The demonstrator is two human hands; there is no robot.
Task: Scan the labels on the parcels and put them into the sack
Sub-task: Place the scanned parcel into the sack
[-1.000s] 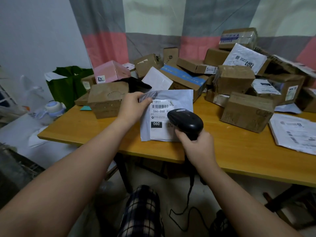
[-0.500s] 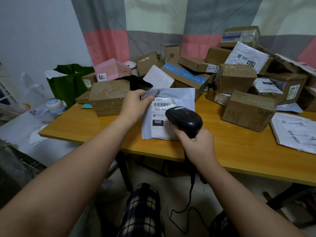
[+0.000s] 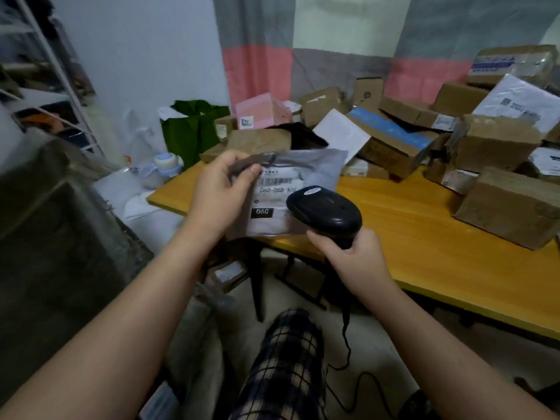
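My left hand [image 3: 222, 192] pinches the top left corner of a grey plastic mailer parcel [image 3: 315, 168] and holds it lifted over the near left corner of the yellow table [image 3: 424, 237]. Its white barcode label [image 3: 274, 192] faces me. My right hand [image 3: 354, 259] grips the handle of a black corded barcode scanner [image 3: 325, 210], whose head sits just in front of the label's lower right. A dark sack [image 3: 60, 237] with an open mouth stands on the floor at the left.
Several brown cardboard boxes [image 3: 512, 207] and white mailers are piled across the back and right of the table. A pink box [image 3: 260, 112] and a green bag [image 3: 194, 128] are at the back left. A metal shelf rack [image 3: 45, 71] stands far left. My plaid-clad knee [image 3: 288, 359] is below.
My left hand has lifted the grey mailer off the table and brought it toward me and leftward. My view has swung left toward the sack. The scanner stays close to the label.
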